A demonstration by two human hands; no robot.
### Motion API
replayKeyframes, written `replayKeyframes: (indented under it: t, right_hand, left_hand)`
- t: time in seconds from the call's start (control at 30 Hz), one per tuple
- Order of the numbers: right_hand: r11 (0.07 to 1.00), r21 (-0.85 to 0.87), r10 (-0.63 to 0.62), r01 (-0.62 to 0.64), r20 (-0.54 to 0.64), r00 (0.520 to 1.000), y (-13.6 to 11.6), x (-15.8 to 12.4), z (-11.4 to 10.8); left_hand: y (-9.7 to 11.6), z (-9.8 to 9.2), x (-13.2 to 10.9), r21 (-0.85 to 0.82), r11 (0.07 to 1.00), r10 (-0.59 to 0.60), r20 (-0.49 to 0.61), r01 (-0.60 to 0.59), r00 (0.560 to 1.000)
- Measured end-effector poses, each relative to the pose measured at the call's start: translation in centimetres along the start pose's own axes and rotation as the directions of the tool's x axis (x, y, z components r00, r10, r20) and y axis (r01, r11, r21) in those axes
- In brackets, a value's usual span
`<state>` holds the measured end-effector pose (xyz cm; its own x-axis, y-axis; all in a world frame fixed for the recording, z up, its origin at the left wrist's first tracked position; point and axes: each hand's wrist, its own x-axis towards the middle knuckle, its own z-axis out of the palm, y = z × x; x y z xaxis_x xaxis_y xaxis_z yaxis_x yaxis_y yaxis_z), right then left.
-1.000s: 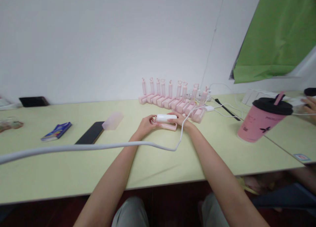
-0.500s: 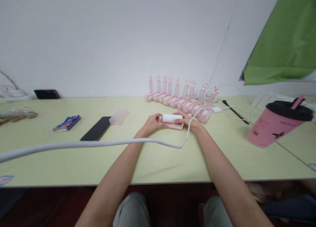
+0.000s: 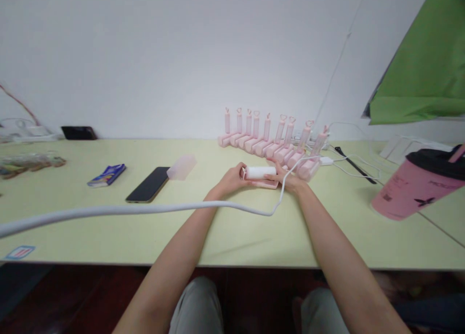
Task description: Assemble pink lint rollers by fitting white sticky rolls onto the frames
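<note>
left hand (image 3: 231, 179): clamped on case (image 3: 267, 184), 9 o'clock end
right hand (image 3: 289, 179): gripping tube (image 3: 258, 173), 3 o'clock end

From my remote seat I saw mostly smooth plastic, opaque and see-through.
Between the left hand (image 3: 231, 180) and right hand (image 3: 288, 179), the white cylinder (image 3: 260, 172) and pink casing (image 3: 268, 184) looked like smooth plastic. Beyond the right hand, the pink pieces (image 3: 250, 144) paired opaque, smooth bases with translucent tubes. Left of the left hand, I made out a frosted, translucent pink sheet (image 3: 182, 167) and a phone (image 3: 148, 185) with a smooth, glass-like face. The tabletop (image 3: 109, 227) under both hands was smooth, its sheen faint.
</note>
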<state>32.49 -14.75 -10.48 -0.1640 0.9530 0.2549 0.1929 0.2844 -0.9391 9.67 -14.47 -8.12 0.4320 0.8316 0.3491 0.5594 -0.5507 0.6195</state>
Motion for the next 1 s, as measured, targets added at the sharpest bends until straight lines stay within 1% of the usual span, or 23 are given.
replayKeyframes:
  t: [0.1, 0.17, 0.23, 0.3, 0.37, 0.5, 0.6, 0.67, 0.7, 0.77, 0.8, 0.83, 0.87, 0.93, 0.97, 1.0]
  right_hand:
    - [0.998, -0.055, -0.010, 0.015, 0.101, 0.995, 0.3, 0.4, 0.1]
    - [0.993, -0.109, -0.025, 0.038, 0.123, 0.992, 0.3, 0.5, 0.1]
    - [0.988, -0.141, -0.046, 0.062, 0.112, 0.993, 0.2, 0.6, 0.2]
    - [0.989, -0.121, -0.072, 0.081, 0.078, 0.994, 0.0, 0.6, 0.6]
    - [0.993, -0.063, -0.094, 0.095, 0.028, 0.995, -0.1, 0.7, 1.3]
    - [0.991, -0.004, -0.130, 0.131, -0.156, 0.979, 0.1, 1.4, 3.2]
    - [0.987, 0.010, -0.152, 0.162, -0.290, 0.945, 0.2, 1.9, 4.3]
    - [0.977, -0.023, -0.205, 0.211, -0.361, 0.910, 0.0, 2.0, 4.6]
    - [0.971, -0.051, -0.237, 0.235, -0.374, 0.897, -0.2, 2.1, 4.6]
    - [0.959, -0.104, -0.282, 0.262, -0.368, 0.886, -0.5, 2.1, 4.4]
    - [0.957, -0.126, -0.290, 0.262, -0.361, 0.886, -0.7, 2.1, 4.2]
    - [0.955, -0.143, -0.293, 0.259, -0.355, 0.888, -0.8, 2.1, 3.9]
    - [0.954, -0.155, -0.295, 0.255, -0.350, 0.889, -1.0, 2.1, 3.7]
    - [0.950, -0.169, -0.305, 0.263, -0.317, 0.898, -1.5, 2.1, 3.4]
    - [0.944, -0.176, -0.319, 0.278, -0.282, 0.905, -1.8, 2.0, 3.3]
    - [0.936, -0.183, -0.339, 0.301, -0.238, 0.910, -2.1, 2.0, 3.5]
  left_hand:
    - [0.4, 0.0, -0.3, -0.084, 0.996, 0.035, 0.100, -0.027, 0.994]
    - [0.8, -0.2, -0.4, -0.066, 0.995, 0.085, 0.141, -0.076, 0.986]
    - [1.1, -0.3, -0.3, -0.005, 0.993, 0.118, 0.134, -0.119, 0.984]
    - [1.1, -0.5, -0.2, 0.048, 0.991, 0.119, 0.089, -0.123, 0.989]
    - [0.7, -0.5, 0.0, 0.066, 0.993, 0.096, 0.047, -0.099, 0.994]
    - [-0.3, -0.3, 0.3, 0.006, 1.000, 0.030, -0.010, -0.030, 0.999]
    - [-0.8, -0.1, 0.4, -0.062, 0.998, 0.010, -0.033, -0.012, 0.999]
    - [-0.8, -0.1, 0.3, -0.092, 0.996, 0.005, -0.018, -0.007, 1.000]
    - [-0.7, -0.1, 0.3, -0.093, 0.996, -0.001, 0.008, 0.002, 1.000]
    - [-0.4, -0.2, 0.3, -0.064, 0.998, -0.009, 0.078, 0.014, 0.997]
    - [-0.2, -0.2, 0.3, -0.039, 0.999, -0.002, 0.088, 0.005, 0.996]
    - [0.1, -0.3, 0.4, -0.011, 1.000, 0.015, 0.065, -0.014, 0.998]
    - [0.5, -0.5, 0.4, 0.019, 0.999, 0.040, 0.011, -0.040, 0.999]
    - [1.6, -0.8, 0.6, 0.086, 0.991, 0.110, -0.140, -0.099, 0.984]
    - [2.1, -1.0, 0.6, 0.119, 0.984, 0.153, -0.186, -0.132, 0.971]
    - [2.7, -1.1, 0.6, 0.147, 0.975, 0.196, -0.191, -0.170, 0.962]
